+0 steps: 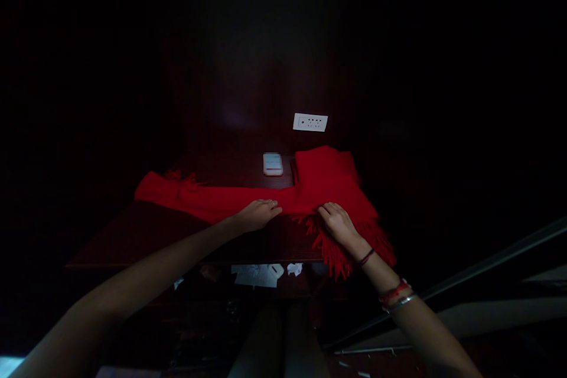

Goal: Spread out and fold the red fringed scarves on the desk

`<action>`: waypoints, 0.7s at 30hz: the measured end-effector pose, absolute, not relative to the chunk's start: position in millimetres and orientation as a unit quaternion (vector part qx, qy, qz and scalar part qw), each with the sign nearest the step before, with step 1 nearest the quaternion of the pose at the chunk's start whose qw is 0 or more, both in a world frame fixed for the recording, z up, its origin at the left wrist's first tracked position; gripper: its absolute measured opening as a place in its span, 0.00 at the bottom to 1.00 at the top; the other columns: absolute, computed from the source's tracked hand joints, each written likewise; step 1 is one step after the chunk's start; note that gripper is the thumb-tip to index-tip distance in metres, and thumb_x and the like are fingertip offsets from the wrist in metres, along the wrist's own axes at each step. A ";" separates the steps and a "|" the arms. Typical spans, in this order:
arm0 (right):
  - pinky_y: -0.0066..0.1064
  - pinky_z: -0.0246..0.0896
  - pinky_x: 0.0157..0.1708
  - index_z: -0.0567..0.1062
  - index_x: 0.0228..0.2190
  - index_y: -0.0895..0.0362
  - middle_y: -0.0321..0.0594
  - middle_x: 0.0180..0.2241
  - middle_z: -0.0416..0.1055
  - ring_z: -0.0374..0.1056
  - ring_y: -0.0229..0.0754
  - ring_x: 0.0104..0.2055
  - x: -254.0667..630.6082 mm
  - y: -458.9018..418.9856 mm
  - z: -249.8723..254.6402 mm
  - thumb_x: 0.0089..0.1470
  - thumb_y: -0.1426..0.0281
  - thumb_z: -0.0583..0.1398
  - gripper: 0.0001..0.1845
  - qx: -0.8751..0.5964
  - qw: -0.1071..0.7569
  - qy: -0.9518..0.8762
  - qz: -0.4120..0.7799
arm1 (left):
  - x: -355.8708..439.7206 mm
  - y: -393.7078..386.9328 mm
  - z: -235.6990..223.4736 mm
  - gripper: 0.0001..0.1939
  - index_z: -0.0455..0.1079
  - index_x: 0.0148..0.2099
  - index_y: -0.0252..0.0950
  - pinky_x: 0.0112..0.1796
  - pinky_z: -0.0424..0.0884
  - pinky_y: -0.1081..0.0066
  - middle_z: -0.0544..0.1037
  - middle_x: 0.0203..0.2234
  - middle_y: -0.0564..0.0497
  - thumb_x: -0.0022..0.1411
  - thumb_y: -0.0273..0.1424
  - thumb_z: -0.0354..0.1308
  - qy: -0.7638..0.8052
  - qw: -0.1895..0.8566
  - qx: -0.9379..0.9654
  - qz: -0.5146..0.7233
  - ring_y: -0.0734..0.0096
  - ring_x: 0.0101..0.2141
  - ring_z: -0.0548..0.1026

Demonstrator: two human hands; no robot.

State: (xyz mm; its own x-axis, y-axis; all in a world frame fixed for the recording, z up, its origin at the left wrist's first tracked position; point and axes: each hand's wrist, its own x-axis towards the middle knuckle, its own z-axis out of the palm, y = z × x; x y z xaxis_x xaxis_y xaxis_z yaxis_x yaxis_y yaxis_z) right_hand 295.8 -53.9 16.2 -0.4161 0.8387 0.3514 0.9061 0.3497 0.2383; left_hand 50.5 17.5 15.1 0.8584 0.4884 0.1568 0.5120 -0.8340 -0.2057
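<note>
A red fringed scarf (248, 198) lies across the dark table, its narrow folded strip running left and a wider folded part with long fringe at the right. My left hand (260, 214) grips the near edge of the strip at its middle, fingers pressed together on the cloth. On the wider part, close to the fringe, my right hand (337, 221) has its fingers curled onto the scarf's near edge. The cloth between both hands lies fairly straight. Some of the fringe hangs over the table's front edge.
Behind the scarf lies a phone (273, 164) with a lit screen. A white socket plate (310, 122) sits on the dark wall. Papers (254, 275) and a crumpled white piece (295, 269) rest on a shelf below the tabletop (119, 236). The surroundings are very dark.
</note>
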 end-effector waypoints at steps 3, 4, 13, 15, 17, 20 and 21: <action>0.32 0.53 0.40 0.68 0.36 0.60 0.44 0.32 0.67 0.60 0.41 0.36 299.6 -53.2 19.7 0.51 0.79 0.49 0.12 -0.516 0.084 -0.827 -0.209 | 64.3 7.9 12.3 0.11 0.60 0.44 0.35 0.38 0.65 0.69 0.65 0.42 0.44 0.58 0.24 0.44 -0.259 0.125 -0.955 -0.068 0.64 0.43 0.65; 0.31 0.54 0.40 0.68 0.36 0.60 0.44 0.32 0.67 0.61 0.41 0.35 300.4 -53.4 21.1 0.51 0.79 0.49 0.12 -0.508 0.082 -0.831 -0.209 | 68.5 4.5 11.1 0.11 0.60 0.44 0.35 0.36 0.65 0.70 0.65 0.42 0.44 0.58 0.24 0.44 -0.257 0.126 -0.955 -0.070 0.65 0.42 0.66; 0.34 0.56 0.42 0.68 0.39 0.60 0.46 0.39 0.68 0.62 0.41 0.41 310.5 -64.1 11.2 0.50 0.80 0.50 0.13 -0.489 0.096 -0.848 -0.182 | 70.5 -3.4 1.7 0.12 0.60 0.41 0.31 0.25 0.65 0.72 0.71 0.27 0.44 0.60 0.21 0.37 -0.253 0.141 -0.956 -0.040 0.69 0.27 0.71; 0.34 0.56 0.42 0.68 0.40 0.61 0.47 0.39 0.69 0.63 0.41 0.41 313.4 -65.5 7.1 0.50 0.80 0.51 0.14 -0.490 0.092 -0.848 -0.179 | 71.8 -4.8 0.1 0.12 0.61 0.41 0.30 0.25 0.65 0.71 0.71 0.28 0.42 0.59 0.21 0.38 -0.282 0.142 -0.948 -0.039 0.68 0.27 0.71; 0.34 0.56 0.43 0.66 0.42 0.61 0.47 0.40 0.68 0.63 0.41 0.42 315.7 -66.4 4.9 0.50 0.81 0.51 0.16 -0.487 0.090 -0.849 -0.183 | 74.8 -7.2 -1.0 0.12 0.61 0.42 0.30 0.26 0.65 0.70 0.72 0.28 0.41 0.59 0.24 0.40 -0.338 0.127 -0.932 -0.024 0.66 0.27 0.71; 0.34 0.54 0.45 0.64 0.44 0.60 0.47 0.43 0.66 0.61 0.42 0.44 317.5 -67.0 4.2 0.50 0.81 0.50 0.18 -0.472 0.097 -0.857 -0.183 | 80.6 -9.0 1.4 0.18 0.60 0.47 0.31 0.30 0.64 0.64 0.72 0.33 0.37 0.57 0.36 0.47 -0.395 0.097 -0.914 -0.006 0.58 0.32 0.71; 0.34 0.54 0.46 0.64 0.44 0.60 0.46 0.43 0.66 0.61 0.41 0.45 317.5 -66.9 4.3 0.50 0.81 0.50 0.18 -0.471 0.105 -0.857 -0.181 | 82.9 -8.4 3.5 0.23 0.59 0.49 0.32 0.33 0.64 0.62 0.71 0.37 0.36 0.55 0.40 0.49 -0.382 0.087 -0.920 -0.011 0.54 0.36 0.69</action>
State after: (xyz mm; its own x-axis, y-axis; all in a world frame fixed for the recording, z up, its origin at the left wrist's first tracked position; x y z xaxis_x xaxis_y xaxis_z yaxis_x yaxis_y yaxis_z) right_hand 317.5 -66.9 4.3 -0.5346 0.7689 0.3508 0.8450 0.4915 0.2105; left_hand 82.9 -8.4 3.5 0.7076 0.7013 0.0863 0.7051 -0.6927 -0.1520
